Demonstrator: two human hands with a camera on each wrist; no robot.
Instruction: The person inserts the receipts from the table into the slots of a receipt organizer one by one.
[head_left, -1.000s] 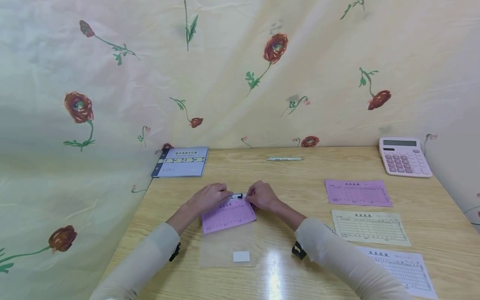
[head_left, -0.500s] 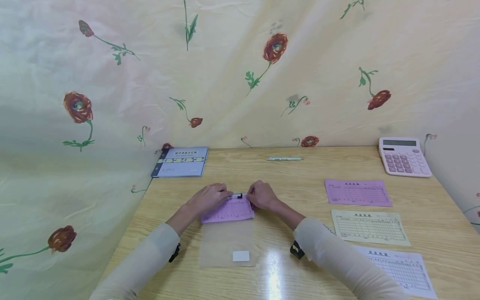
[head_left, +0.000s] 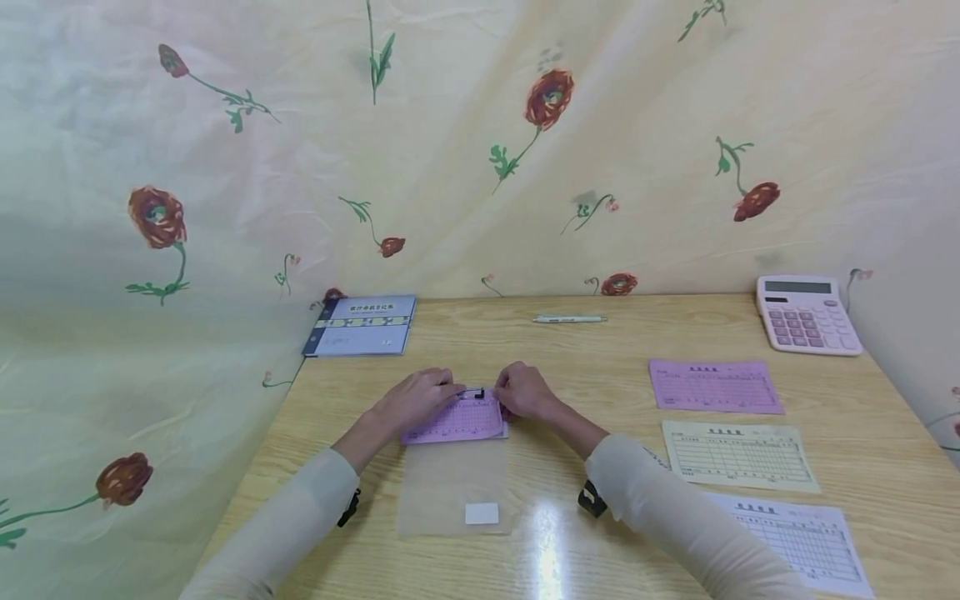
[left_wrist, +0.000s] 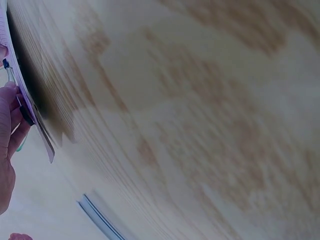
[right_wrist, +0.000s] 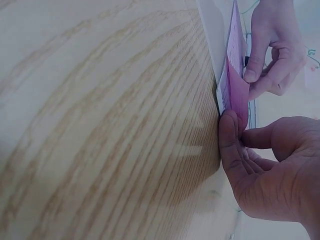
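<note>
A pink printed slip [head_left: 453, 421] lies over the far end of a translucent folder [head_left: 450, 479] with a white label [head_left: 482, 513]. At its top edge is a metal clip with a black end [head_left: 478, 393]. My left hand [head_left: 420, 397] holds the slip's top edge beside the clip, thumb on the near face in the right wrist view. With thumb and fingers, my right hand [right_wrist: 270, 172] pinches the slip's top right corner. There the pink slip [right_wrist: 239, 97] bends away from a white layer under it.
To the right lie a second pink slip [head_left: 716, 387], a pale yellow slip [head_left: 742, 454] and a white slip [head_left: 810, 537]. A calculator [head_left: 808, 315] stands at the back right, a pen [head_left: 570, 318] at the back, a blue notebook [head_left: 363, 325] at the back left.
The slip's near edge has risen away from the person, baring more of the folder. A white layer now shows at its lower right corner. Both hands have stayed nearly in place.
</note>
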